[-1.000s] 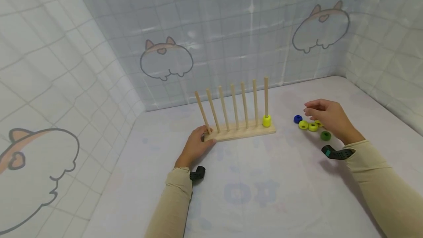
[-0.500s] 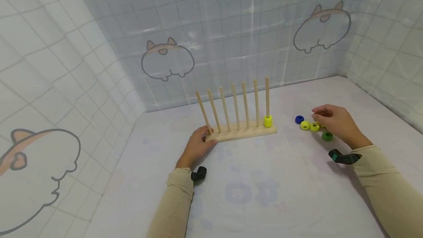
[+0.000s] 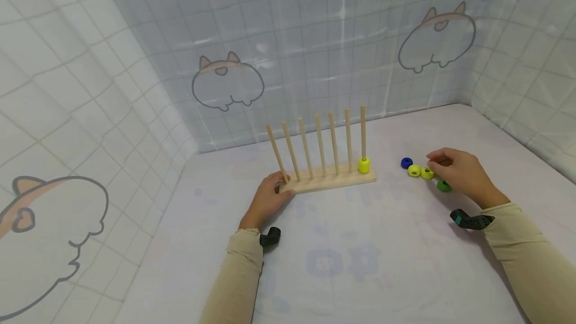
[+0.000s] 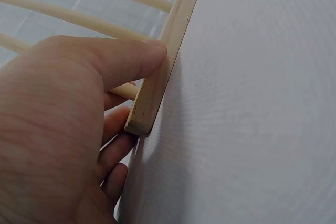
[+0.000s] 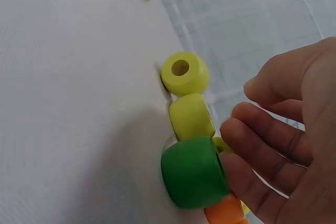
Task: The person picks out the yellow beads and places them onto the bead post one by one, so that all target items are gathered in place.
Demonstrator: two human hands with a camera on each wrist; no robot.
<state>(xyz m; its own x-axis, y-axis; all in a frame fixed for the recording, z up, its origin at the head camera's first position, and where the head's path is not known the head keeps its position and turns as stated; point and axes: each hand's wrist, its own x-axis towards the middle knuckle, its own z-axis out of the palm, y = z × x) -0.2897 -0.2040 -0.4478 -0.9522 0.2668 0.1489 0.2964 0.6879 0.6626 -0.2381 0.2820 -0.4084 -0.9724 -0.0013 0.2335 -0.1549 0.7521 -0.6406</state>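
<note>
My left hand (image 3: 265, 199) holds the left end of a wooden peg rack (image 3: 333, 182), thumb on the front edge of its base and fingers round the back, as the left wrist view also shows. A row of upright pegs rises from the base. Yellow beading (image 3: 364, 165) sits at the foot of the rightmost peg; whether it is one bead or two is unclear. Over the loose beads is my right hand (image 3: 465, 174), fingers loosely bent and nothing between thumb and fingertips. Beneath or beside it lie a green bead (image 5: 193, 172), yellow beads (image 5: 185, 73) and an orange bead (image 5: 224, 209), partly hidden.
A blue bead (image 3: 407, 162) lies at the left of the loose group, right of the rack. White cloth (image 3: 324, 264) covers the tabletop. Tile-patterned sheets (image 3: 292, 39) with cartoon animals stand behind and at both sides.
My right hand has shifted to the right and a little nearer over the beads, lowering toward them. The left hand and the rack have stayed in place.
</note>
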